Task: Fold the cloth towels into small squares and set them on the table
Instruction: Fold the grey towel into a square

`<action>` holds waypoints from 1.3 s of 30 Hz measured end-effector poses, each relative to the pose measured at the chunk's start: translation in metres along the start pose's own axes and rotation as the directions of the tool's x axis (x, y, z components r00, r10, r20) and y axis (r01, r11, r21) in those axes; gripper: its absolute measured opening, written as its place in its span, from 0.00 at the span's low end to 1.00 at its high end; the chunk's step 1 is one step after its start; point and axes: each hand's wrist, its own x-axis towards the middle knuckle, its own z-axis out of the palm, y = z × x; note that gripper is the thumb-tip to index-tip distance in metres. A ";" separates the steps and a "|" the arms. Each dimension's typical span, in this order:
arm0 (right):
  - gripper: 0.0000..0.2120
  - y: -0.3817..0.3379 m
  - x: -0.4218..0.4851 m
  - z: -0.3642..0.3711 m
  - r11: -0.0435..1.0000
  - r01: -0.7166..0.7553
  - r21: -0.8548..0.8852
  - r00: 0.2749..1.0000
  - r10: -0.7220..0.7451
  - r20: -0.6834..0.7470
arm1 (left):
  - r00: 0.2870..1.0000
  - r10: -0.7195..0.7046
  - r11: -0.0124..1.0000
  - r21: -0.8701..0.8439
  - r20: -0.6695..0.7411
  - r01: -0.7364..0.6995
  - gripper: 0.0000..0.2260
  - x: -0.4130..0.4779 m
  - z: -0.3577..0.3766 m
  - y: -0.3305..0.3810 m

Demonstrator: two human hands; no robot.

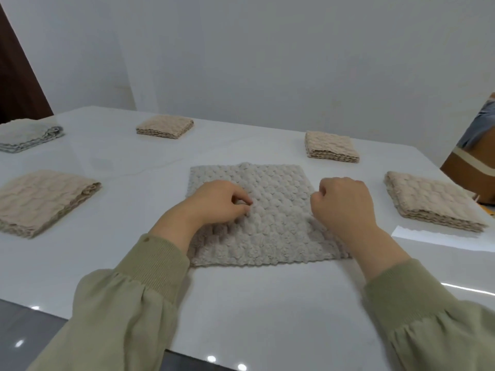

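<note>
Nearest to us, 2 olive-green sleeves come up from the bottom edge, the left sleeve [126, 311] and the right sleeve [428, 317], each ending in a ribbed cuff above the glossy white table [241, 303]. Between them, at the table's middle, lies the grey towel [270, 226], a nubby cloth spread flat in a rough square with its far edge toward the wall [267, 62].

The left hand [217, 203] rests on the towel's left part, knuckles up and fingers curled under. Its thumb and forefinger seem to pinch a bit of the pile, though blur makes this hard to read. The right hand [345, 204] is balled into a fist over the towel's right edge, and we cannot tell whether it holds the cloth or nothing at all.

Around the grey towel we count 4 beige towels already folded into thick squares, all well apart from it: the near-left beige towel [40, 202], the far-left beige towel [164, 126], the far-right beige towel [330, 147] and the near-right beige towel [431, 202], close to the table's edge. At the far left corner sits a pale grey stack of cloths [26, 137], less neatly squared. Beyond the table's right side we see part of a brown object with a cream stripe [474, 162]. Dark floor [26, 330] shows below the table's near left corner.
</note>
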 end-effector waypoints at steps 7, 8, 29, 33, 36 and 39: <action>0.17 -0.008 -0.002 0.031 0.972 0.225 0.071 0.958 -0.234 0.165 | 0.992 0.115 0.991 -0.071 0.052 -0.111 0.10 0.002 0.011 0.014; 0.16 -0.006 -0.002 0.032 0.970 0.235 0.055 0.947 -0.241 0.210 | 0.992 0.120 0.986 -0.124 0.049 -0.113 0.10 0.002 0.011 0.014; 0.35 0.034 0.015 0.033 0.999 -0.007 0.033 0.765 -0.016 0.644 | 0.997 -0.015 0.987 0.157 -0.070 0.026 0.23 0.036 0.024 -0.046; 0.30 0.043 0.050 0.019 0.995 -0.009 0.097 0.743 -0.058 0.666 | 0.969 0.002 1.000 -0.008 -0.246 -0.004 0.14 0.045 0.022 -0.052; 0.20 0.038 0.060 0.026 0.957 -0.098 0.272 0.904 -0.029 0.426 | 0.935 -0.055 0.992 -0.127 -0.350 0.011 0.10 0.051 0.022 -0.055; 0.09 0.041 0.048 0.054 0.936 -0.082 0.343 0.994 0.053 0.095 | 0.898 -0.193 0.981 -0.076 -0.396 0.177 0.15 0.060 0.022 -0.060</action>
